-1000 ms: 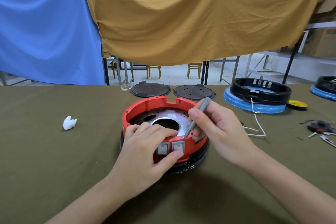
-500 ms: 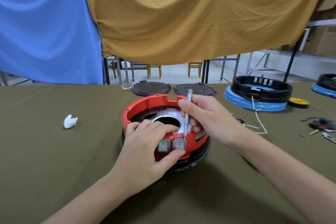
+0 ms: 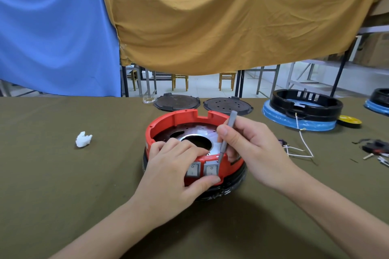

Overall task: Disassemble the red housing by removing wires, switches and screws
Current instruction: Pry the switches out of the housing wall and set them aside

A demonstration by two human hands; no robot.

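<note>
- R hand (image 3: 250, 149) pinches a grey tool (image 3: 226, 139), thumb + fingers curled round the shaft; tip sits at the top right corner of the R switch (image 3: 211, 169), at the housing (image 3: 174, 121) rim.
- L hand (image 3: 179, 166) clamps the housing front: fingers hooked over the rim, thumb under the R switch.
- Risk: tip skids off the switch edge w/ too much push, likely into the L thumb or fingers just beside it.
- Risk: prying at one corner only may snap the clip or gouge the red plastic.
- Risk: housing could rock on its black base (image 3: 231, 187) if L grip eases.
- Housing sits mid-table (image 3: 63, 185), directly btwn both hands, L switch (image 3: 192, 170) partly under L fingers.
- Loose white wires (image 3: 303, 145) lie to the right, apart.
</note>
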